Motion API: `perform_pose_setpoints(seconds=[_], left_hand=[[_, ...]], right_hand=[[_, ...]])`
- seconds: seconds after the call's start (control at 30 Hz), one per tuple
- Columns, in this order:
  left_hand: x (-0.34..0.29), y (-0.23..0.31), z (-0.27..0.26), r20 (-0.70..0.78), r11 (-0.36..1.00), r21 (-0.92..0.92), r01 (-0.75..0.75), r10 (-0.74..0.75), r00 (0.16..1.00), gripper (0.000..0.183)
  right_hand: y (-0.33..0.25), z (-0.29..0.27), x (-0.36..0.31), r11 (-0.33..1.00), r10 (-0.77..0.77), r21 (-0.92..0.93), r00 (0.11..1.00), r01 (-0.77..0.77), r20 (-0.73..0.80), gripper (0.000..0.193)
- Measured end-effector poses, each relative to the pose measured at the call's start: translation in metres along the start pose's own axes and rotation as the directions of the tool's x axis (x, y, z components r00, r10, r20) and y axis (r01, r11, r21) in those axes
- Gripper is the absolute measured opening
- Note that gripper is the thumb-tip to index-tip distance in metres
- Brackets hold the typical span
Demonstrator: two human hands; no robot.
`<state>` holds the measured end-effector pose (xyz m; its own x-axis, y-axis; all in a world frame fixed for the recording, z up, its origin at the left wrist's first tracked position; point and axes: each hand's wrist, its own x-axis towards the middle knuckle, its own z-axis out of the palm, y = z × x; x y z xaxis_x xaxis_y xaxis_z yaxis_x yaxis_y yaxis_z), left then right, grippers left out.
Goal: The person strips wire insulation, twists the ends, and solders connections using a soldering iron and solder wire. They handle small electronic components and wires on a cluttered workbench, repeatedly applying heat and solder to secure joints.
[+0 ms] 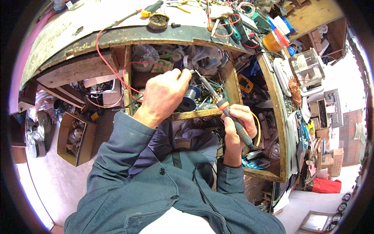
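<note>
My right hand (238, 123) grips a soldering iron (243, 134) by its dark grey handle with a red-orange ring. Its metal shaft slants up and left over the open drawer. Close to the iron's tip, the fingers of my left hand (165, 91) are pinched together; a small pale bit shows at the fingertips, too small to name. Just beside that hand, a spool of silvery wire (190, 95) with dark blue rims sits at the drawer's front edge. A red wire (113, 71) hangs from the bench and passes behind my left wrist, where its end is hidden.
The wooden drawer (196, 114) below my hands holds plastic bags and jumbled parts. On the bench lie a round tin (158, 22), a screwdriver with a black and yellow handle (152, 8) and tangled leads. A cardboard box (76, 138) stands at lower left. Cluttered shelves stand at right.
</note>
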<state>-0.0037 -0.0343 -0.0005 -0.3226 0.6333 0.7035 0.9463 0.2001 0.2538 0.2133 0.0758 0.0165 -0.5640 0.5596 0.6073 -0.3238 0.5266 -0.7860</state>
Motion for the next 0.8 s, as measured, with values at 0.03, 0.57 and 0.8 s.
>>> perform_pose_setpoints(seconds=[0.03, 0.57, 0.8], left_hand=[[0.0, 0.0, 0.0, -0.009, 1.0, 0.002, -0.004, 0.004, 1.0, 0.019], [-0.002, -0.001, -0.001, -0.054, 1.0, -0.006, -0.017, 0.016, 0.998, 0.028], [-0.001, 0.0, -0.001, -0.091, 0.999, -0.023, -0.038, 0.036, 0.995, 0.029]], right_hand=[[-0.002, 0.001, 0.001, 1.0, -0.004, -0.005, 1.0, 0.004, 0.004, 0.03], [-0.012, 0.001, 0.001, 0.998, -0.02, -0.064, 0.999, 0.019, -0.029, 0.032], [-0.009, -0.001, 0.0, 0.999, -0.014, -0.048, 1.0, 0.014, 0.002, 0.031]])
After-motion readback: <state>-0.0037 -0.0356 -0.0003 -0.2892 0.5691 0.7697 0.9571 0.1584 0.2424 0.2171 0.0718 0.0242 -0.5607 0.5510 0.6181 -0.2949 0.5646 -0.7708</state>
